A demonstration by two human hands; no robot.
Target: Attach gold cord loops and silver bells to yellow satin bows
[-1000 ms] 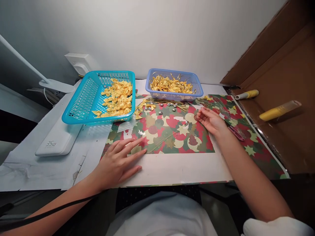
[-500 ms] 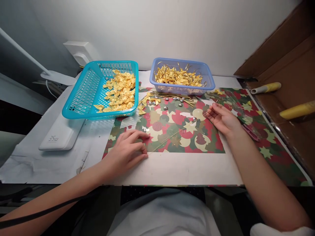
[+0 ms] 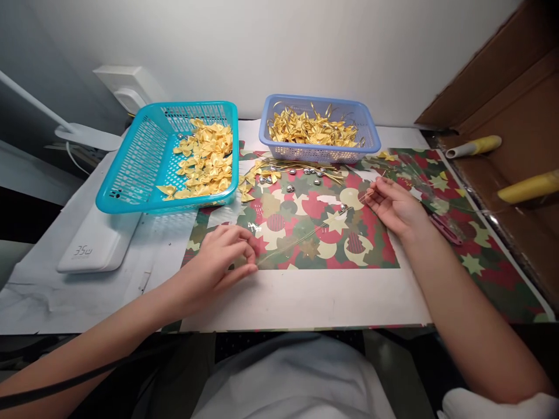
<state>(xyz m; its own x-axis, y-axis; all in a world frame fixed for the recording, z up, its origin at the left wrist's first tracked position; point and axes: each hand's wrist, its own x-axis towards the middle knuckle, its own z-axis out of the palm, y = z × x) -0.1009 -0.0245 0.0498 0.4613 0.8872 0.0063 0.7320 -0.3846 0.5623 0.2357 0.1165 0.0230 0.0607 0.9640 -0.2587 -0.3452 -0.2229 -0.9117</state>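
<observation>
Thread [image 3: 302, 237] slanting between right hand [image 3: 397, 210], farther forward, and left hand [image 3: 223, 256], loosely curled, each grip narrow, pinching it

The left hand [image 3: 229, 253] and right hand [image 3: 395, 208] each pinch a thin cord [image 3: 301, 238], which slants over a camouflage-patterned sheet [image 3: 276, 223]; a silver bell [image 3: 343, 208] sits along it near the right fingers. Behind, a teal basket [image 3: 168, 205] holds yellow bows [image 3: 212, 166], and a blue basket [image 3: 314, 152] holds bows with gold ties [image 3: 329, 110]. Loose bells [image 3: 290, 188] lie before the blue one.
</observation>
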